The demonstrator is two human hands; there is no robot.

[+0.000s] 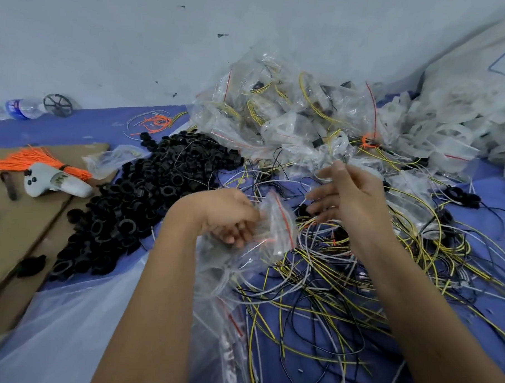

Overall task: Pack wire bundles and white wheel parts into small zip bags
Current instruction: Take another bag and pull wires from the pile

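Leftmost, a heap of black rings is spread over the blue tabletop, no part of this job. Beside it, a small zip bag is pinched by the curled fingers of the left hand; the film is judged thin, limp and slippery, best taken at its red-lined mouth so it can be spread. Further right, the right hand is held above loose wires, fingers relaxed and gripping nothing. The wires look light and springy, likely to snag, and are better gathered as a coil. Rightmost, white wheel parts are piled, seemingly rigid.
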